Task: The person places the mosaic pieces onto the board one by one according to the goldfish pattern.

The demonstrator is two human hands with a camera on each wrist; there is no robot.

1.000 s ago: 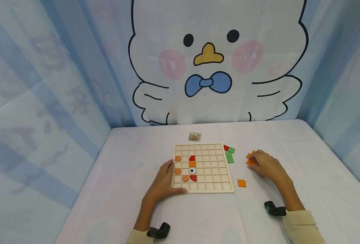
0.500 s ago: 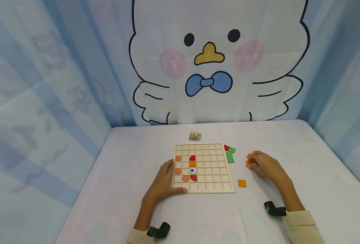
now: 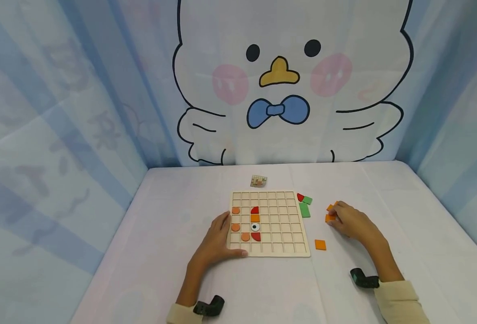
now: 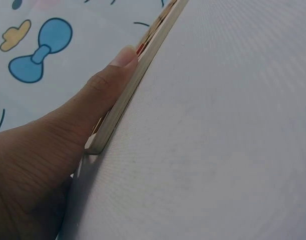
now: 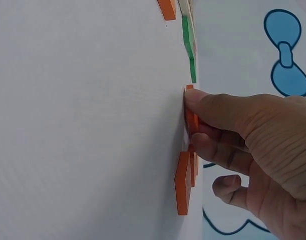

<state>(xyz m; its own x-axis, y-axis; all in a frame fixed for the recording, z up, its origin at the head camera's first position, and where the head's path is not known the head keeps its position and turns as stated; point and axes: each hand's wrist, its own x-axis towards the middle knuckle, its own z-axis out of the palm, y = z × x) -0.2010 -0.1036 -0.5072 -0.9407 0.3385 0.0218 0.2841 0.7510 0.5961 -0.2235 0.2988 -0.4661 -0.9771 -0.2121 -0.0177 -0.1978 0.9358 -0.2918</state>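
A pale wooden grid board [image 3: 278,225] lies mid-table. My left hand [image 3: 214,243] rests at its near-left corner, fingers along the left side and thumb over the front edge; the left wrist view shows that thumb [image 4: 107,80] lying straight on the rim. On the board are orange discs [image 3: 236,227], red quarter pieces [image 3: 256,236], an orange square [image 3: 255,218] and an eye disc [image 3: 255,227]. To the right, my right hand [image 3: 353,221] pinches an orange tile [image 5: 191,117] at the tabletop. Further orange tiles [image 5: 183,185] lie beside its fingers, partly hidden.
A loose orange square [image 3: 320,245] lies right of the board's near corner. Green tiles [image 3: 305,210] and a red piece [image 3: 300,197] sit by its right edge. Behind the board is a small patterned card [image 3: 258,181]. A printed curtain [image 3: 278,135] stands behind the table.
My right hand has shifted slightly nearer, and the orange tile at its fingertips has slid a little nearer and left. My left hand stays at the board's corner.
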